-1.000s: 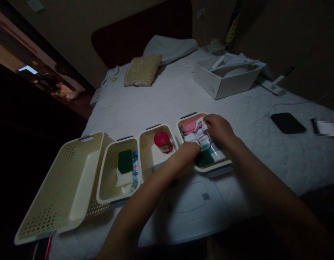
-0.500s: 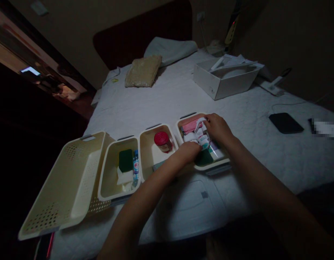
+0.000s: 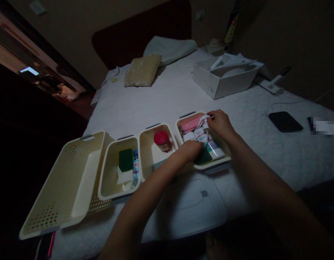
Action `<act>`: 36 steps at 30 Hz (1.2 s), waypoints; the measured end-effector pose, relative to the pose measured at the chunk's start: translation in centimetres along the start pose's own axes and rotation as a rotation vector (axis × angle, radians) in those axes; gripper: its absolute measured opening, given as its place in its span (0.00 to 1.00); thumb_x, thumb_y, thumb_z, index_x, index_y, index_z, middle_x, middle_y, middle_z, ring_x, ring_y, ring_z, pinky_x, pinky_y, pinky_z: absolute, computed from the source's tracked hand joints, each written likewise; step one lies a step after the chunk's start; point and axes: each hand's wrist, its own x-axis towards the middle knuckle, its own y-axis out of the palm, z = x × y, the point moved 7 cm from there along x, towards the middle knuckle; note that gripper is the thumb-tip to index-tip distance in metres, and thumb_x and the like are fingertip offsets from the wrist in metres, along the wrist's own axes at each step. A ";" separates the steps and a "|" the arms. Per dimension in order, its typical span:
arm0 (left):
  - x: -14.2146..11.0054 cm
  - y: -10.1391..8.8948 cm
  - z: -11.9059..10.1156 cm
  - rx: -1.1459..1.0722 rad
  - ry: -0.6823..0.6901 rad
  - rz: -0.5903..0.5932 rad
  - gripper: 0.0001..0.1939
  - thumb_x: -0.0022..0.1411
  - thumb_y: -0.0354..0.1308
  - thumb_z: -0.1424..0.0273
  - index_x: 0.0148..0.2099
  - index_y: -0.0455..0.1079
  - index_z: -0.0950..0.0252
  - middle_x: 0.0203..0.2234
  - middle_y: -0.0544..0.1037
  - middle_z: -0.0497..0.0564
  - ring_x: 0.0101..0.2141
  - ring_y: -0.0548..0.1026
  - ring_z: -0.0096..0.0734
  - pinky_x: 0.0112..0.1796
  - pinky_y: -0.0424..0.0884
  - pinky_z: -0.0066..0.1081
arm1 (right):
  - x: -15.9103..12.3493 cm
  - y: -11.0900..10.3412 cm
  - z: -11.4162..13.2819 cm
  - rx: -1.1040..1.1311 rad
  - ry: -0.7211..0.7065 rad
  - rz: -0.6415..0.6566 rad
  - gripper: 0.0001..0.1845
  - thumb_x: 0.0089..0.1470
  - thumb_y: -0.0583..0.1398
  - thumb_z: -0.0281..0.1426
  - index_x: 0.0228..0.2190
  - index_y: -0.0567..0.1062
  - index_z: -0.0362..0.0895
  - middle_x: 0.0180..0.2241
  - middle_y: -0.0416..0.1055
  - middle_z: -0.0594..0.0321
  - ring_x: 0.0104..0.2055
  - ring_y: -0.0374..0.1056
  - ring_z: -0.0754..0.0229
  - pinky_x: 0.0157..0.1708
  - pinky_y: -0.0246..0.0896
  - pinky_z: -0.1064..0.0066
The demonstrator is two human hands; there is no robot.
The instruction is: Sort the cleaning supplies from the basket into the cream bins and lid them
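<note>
Both of my hands are inside the rightmost cream bin (image 3: 178, 127). My right hand (image 3: 220, 124) pinches a white cord (image 3: 202, 121) at the bin's far right side. The cord bends down past a white tube with print (image 3: 201, 136) toward my left hand (image 3: 193, 150), whose fingers close on its lower part. A pink cloth (image 3: 190, 125) lies at the back of this bin. At its front are a dark green pad (image 3: 203, 158) and a white and purple tube (image 3: 216, 150). My left forearm covers part of the middle bin.
The middle bin (image 3: 142, 144) holds a red-lidded can (image 3: 161, 141). Left of it, another bin (image 3: 100, 184) contains a green pad (image 3: 125, 160) and a blue bottle (image 3: 136, 164). A perforated basket (image 3: 56, 180), clear lid (image 3: 188, 213), white box (image 3: 218, 85) and black phone-like slab (image 3: 285, 122) rest on the bed.
My right hand has shifted slightly up and right with the white cord, drawing it outward. The white and purple tube shows more fully. My left hand has moved slightly right.
</note>
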 end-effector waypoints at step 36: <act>-6.3 -7.6 3.6 -0.208 -0.142 -0.780 0.13 0.70 0.42 0.70 0.52 0.62 0.66 0.43 0.77 0.58 0.42 0.77 0.30 0.39 0.74 0.30 | 3.3 -4.1 5.9 0.937 0.000 -0.026 0.19 0.55 0.60 0.43 0.48 0.70 0.53 0.40 0.71 0.63 0.39 0.71 0.61 0.36 0.74 0.65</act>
